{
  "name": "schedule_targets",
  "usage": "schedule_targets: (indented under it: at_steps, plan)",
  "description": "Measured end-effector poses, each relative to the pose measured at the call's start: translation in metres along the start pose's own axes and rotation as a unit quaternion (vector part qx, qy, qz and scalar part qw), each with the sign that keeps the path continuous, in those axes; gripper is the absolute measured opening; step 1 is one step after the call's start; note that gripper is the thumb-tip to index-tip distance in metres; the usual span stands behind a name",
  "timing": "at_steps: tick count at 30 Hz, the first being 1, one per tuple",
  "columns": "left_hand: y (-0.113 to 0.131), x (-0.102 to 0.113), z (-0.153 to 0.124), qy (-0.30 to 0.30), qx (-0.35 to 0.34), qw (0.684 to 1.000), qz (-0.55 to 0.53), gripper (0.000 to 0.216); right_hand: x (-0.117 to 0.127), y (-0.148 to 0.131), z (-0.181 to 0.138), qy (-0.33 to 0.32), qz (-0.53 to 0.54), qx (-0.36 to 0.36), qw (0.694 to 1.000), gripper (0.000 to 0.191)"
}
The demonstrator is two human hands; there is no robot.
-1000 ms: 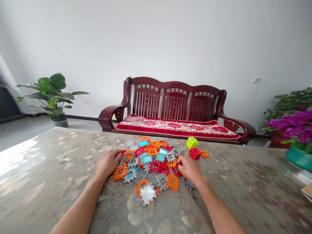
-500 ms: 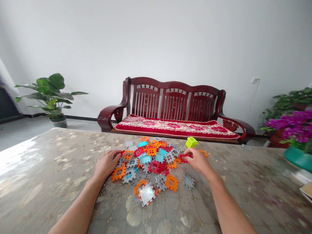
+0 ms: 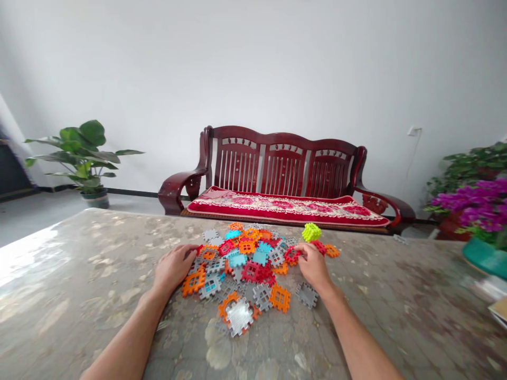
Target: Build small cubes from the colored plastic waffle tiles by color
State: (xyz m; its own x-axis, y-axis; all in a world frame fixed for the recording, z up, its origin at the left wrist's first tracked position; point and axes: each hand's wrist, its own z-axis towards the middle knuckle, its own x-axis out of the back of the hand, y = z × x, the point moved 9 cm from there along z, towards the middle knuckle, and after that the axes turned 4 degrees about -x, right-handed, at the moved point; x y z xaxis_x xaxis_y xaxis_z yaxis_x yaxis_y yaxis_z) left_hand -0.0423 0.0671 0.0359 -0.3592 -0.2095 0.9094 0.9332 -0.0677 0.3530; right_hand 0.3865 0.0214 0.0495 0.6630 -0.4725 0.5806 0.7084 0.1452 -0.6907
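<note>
A heap of flat interlocking plastic tiles (image 3: 245,264), orange, grey, blue and red, lies on the marbled table (image 3: 79,285). My left hand (image 3: 171,268) rests palm down on the heap's left edge, fingers curled over the tiles there. My right hand (image 3: 312,264) is at the heap's right side, fingers pinched on a red tile (image 3: 292,255). A red tile cube (image 3: 319,246) sits just beyond that hand, partly hidden by it. A yellow-green cube (image 3: 311,231) stands behind it, and an orange tile (image 3: 332,250) lies to the right.
A dark red wooden bench (image 3: 285,179) with a red cushion stands behind the table. A green potted plant (image 3: 85,158) is on the floor at left. Purple flowers in a teal pot (image 3: 483,232) stand at the table's right edge, with papers (image 3: 497,301) near them.
My right hand left the heap's near right, reached toward the red cube with a red tile, then drew back slightly left. A grey tile it covered now lies bare. My left hand stayed.
</note>
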Motion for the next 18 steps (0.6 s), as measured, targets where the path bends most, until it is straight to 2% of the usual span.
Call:
schedule_targets:
  at_steps: [9, 18]
  plan:
    - [-0.005, -0.006, 0.003, 0.003, -0.007, 1.000, -0.004, 0.043, -0.015, 0.008, -0.002, -0.054, -0.033, -0.042, 0.997, 0.050]
    - [-0.001, 0.000, 0.000, 0.014, -0.009, 1.000, -0.005, 0.042, -0.020, -0.005, -0.013, -0.021, -0.086, 0.026, 0.996, 0.050]
